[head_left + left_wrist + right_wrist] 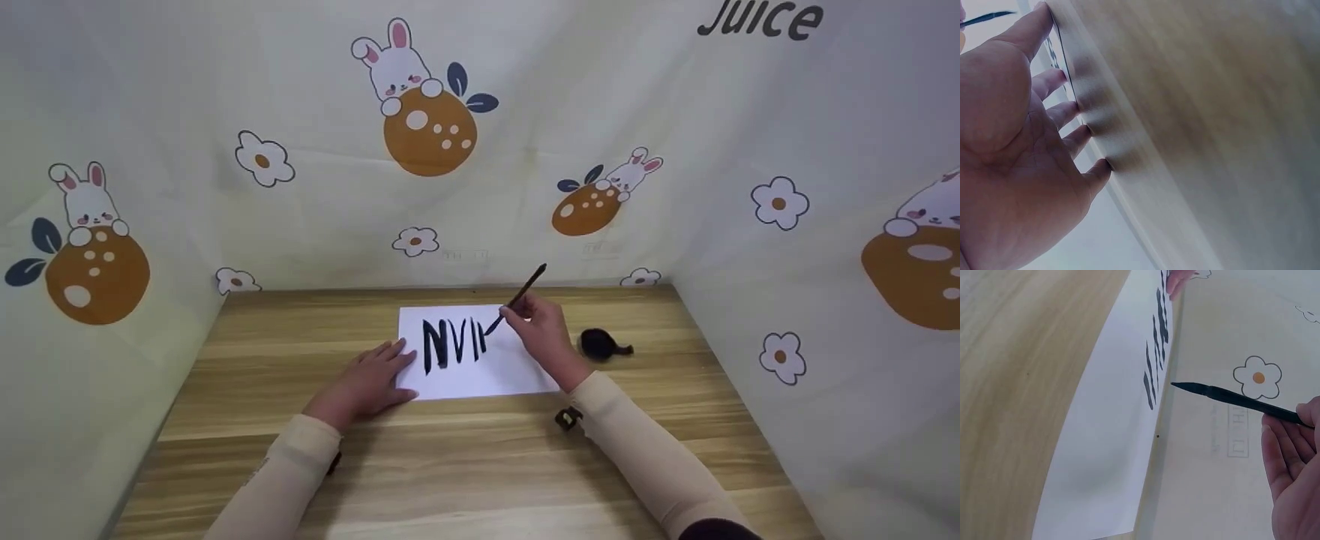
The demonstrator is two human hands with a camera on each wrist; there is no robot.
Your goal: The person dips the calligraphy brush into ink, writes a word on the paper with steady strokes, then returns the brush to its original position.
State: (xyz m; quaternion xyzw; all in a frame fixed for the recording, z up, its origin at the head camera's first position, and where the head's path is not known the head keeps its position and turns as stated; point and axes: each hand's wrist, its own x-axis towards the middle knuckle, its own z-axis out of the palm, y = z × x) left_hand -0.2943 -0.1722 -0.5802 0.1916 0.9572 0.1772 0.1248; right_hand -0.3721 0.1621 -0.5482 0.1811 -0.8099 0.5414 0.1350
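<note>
Nearest, two cream fabric sleeves (285,472) reach over a light wood-grain table (450,465), a small black object (568,418) just beside the right one. The left hand (367,381) lies with fingers spread, tips at the left edge of a white rectangular paper sheet (517,375); the left wrist view adds its palm, hidden from the head camera. Over the sheet, the right hand (544,326) pinches a slim dark brush (525,286). From the head, its pointed tip seems to meet the last stroke (the right wrist view shows it lifted clear). That hand and forearm cover the sheet's right part; beside them sits a round black dish (598,344) with a short handle. Bold black strokes (441,349) read "NVI", plus one shorter mark. Behind hangs a cream cloth (322,210) printed with rabbits, oranges and flowers, lettered "Juice"; its fainter print is illegible.
</note>
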